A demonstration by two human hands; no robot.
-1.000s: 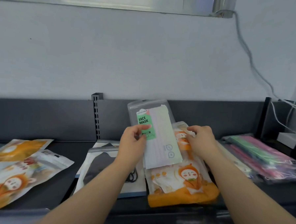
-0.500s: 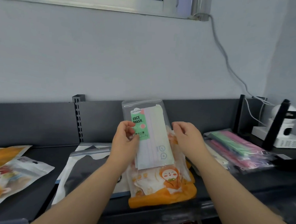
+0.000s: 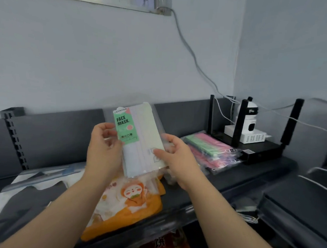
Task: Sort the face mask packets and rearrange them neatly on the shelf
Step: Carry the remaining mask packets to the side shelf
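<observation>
**Progress: sorting well short of done**

You hold 1 green-label face mask packet upright above the shelf, your left hand gripping its left edge, your right hand pinching its lower right corner. Beneath it an orange cartoon packet lies askew, beside a black-mask packet at the left. Pink and green packets sit piled near the router. By my reading, most remains: place the held packet, then square the loose ones.

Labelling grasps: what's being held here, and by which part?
The clear face mask packet, in both hands: the left hand grips its left edge beside the green label, the right hand pinches its lower right edge.
</observation>
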